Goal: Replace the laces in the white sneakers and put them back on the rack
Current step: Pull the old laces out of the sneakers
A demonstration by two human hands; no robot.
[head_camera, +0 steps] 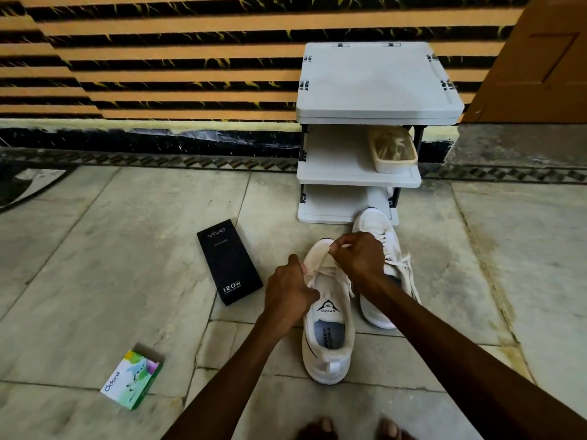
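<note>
Head view: right hand point(359, 258) fingers pinch a white lace point(320, 260) above the near sneaker point(327, 328) on the floor; left hand point(290, 289) grips its side. Lacing seems underway; threading the next eyelet likely follows. The rack point(359, 177) stands beyond.

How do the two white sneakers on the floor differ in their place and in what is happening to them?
The near sneaker lies closer to the person; the far sneaker lies beside it, its toe at the rack. Both hands work on the near sneaker: the left hand at its side, the right hand pinching a lace. Nobody holds the far sneaker; its laces lie loose. Both are white and point toward the rack.
</note>
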